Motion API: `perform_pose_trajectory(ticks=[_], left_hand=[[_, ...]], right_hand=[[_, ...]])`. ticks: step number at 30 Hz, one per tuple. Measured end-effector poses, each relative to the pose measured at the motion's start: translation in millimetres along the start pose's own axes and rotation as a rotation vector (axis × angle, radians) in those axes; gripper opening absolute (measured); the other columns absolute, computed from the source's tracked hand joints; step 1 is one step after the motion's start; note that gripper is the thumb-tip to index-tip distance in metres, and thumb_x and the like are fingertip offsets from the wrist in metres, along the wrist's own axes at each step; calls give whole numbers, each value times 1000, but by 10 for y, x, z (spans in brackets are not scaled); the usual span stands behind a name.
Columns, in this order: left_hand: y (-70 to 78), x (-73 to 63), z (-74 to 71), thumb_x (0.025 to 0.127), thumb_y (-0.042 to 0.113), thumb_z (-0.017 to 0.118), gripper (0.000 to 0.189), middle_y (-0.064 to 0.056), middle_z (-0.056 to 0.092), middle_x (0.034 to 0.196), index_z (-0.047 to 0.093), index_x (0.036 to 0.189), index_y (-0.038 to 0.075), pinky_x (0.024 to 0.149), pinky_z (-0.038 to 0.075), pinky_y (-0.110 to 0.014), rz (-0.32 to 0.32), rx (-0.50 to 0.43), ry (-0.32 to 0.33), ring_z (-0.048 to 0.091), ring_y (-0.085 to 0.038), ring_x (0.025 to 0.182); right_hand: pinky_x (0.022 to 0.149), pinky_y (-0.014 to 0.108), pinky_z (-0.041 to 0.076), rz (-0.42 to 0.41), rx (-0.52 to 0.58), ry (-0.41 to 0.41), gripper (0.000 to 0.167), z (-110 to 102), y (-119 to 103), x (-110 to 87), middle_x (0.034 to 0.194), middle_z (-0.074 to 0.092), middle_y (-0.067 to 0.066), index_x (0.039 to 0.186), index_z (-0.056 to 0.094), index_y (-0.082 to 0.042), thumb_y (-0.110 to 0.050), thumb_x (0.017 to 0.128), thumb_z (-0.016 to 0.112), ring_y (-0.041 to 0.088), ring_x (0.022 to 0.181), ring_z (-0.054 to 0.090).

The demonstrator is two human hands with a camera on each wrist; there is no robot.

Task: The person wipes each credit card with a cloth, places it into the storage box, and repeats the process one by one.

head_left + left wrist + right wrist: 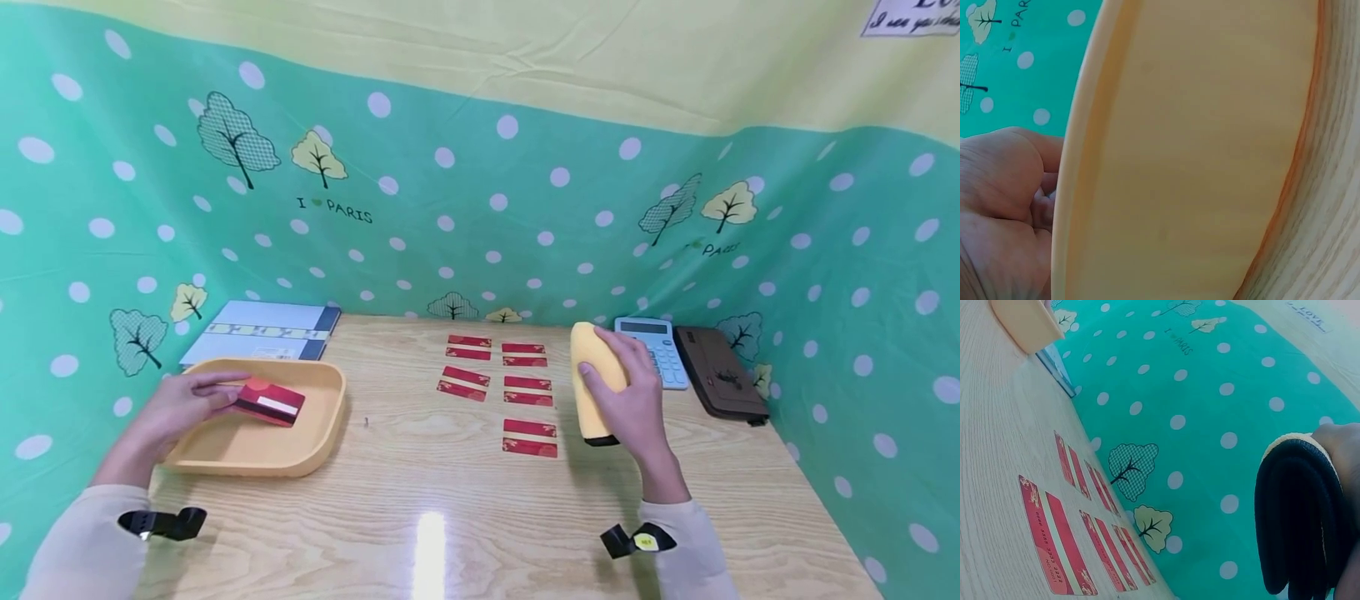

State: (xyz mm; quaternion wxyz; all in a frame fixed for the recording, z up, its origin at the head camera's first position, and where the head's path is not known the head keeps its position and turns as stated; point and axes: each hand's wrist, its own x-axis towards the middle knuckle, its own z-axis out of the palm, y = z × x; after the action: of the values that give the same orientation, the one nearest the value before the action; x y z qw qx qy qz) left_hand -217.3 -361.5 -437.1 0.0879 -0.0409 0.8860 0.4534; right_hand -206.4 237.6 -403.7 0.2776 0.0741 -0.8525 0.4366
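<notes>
In the head view my left hand [187,404] pinches a red card [272,402] with a white strip by its left end, over the peach plastic bin [330,433]. The bin's wall [1191,150] fills most of the left wrist view and hides the card and the fingertips. On the right, my right hand [630,396] grips a soft yellow pouch [588,392] upright above the table. Its black end [1297,519] faces the right wrist camera, showing folded dark layers. Several red cards [528,437] lie in two columns at mid-table, left of the pouch.
Behind the bin lies a blue-grey folder [262,321]. At the back right are a light blue calculator [671,358] and a dark brown zip case [720,375]. A green dotted cloth [480,208] hangs round the wooden table [375,517] on three sides.
</notes>
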Motion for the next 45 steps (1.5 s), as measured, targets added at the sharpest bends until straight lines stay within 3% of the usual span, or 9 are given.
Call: perform_pose_trajectory(ticks=[6,9,14,16,20,24,26,33,45], left_hand=[[11,-5,-15,101,14,65,52,-33,57,142,50,147,-5,82,63,-23,5,76,20,71,-11,104],[21,0,-43,100,21,68,54,-28,63,138,54,146,-2,78,56,-18,2,123,43,65,1,100],[22,28,-94,101,32,68,57,-15,71,133,55,146,1,96,58,-39,15,144,71,50,25,88],[19,28,-113,101,35,68,57,-9,74,129,56,145,1,97,58,-33,17,149,82,49,27,86],[33,5,-114,100,36,69,58,6,78,119,57,144,0,75,51,-6,26,128,93,55,25,87],[112,-6,-43,102,29,68,56,19,76,110,54,145,-4,78,53,-5,74,39,86,64,17,89],[195,4,18,103,26,66,54,22,74,109,52,146,-4,79,56,-7,103,6,79,66,14,92],[681,61,342,104,20,64,45,-25,65,137,56,144,1,87,57,-10,222,-7,4,68,6,102],[1526,99,1178,98,6,68,39,-17,71,128,64,136,3,95,61,-23,386,-94,-157,70,-30,116]], right_hand=[[76,26,48,-2,9,-6,56,6,8,0,142,57,10,142,64,-24,-13,89,81,16,109,52],[78,26,47,-4,7,-8,56,12,8,-11,142,57,10,142,64,-23,-13,89,80,15,110,52],[78,26,46,-10,8,-6,57,22,2,-21,142,57,10,142,63,-23,-12,89,80,14,109,52],[77,25,46,-10,3,-9,57,28,1,-21,143,57,11,143,63,-23,-13,90,80,15,108,52],[75,25,48,-4,-1,-12,56,33,0,-19,143,56,11,143,63,-24,-15,90,80,16,105,54],[75,26,48,6,1,-10,56,21,-1,-6,143,56,10,143,62,-26,-16,91,79,16,104,53],[75,27,48,9,-1,-11,56,9,1,2,143,56,10,144,62,-27,-16,91,79,15,104,53],[74,25,46,-9,-44,-16,56,-68,42,7,141,57,12,144,62,-24,-14,91,78,17,104,53],[74,19,45,14,-69,24,58,-225,211,-43,138,60,8,141,64,-26,-12,87,81,8,103,52]])
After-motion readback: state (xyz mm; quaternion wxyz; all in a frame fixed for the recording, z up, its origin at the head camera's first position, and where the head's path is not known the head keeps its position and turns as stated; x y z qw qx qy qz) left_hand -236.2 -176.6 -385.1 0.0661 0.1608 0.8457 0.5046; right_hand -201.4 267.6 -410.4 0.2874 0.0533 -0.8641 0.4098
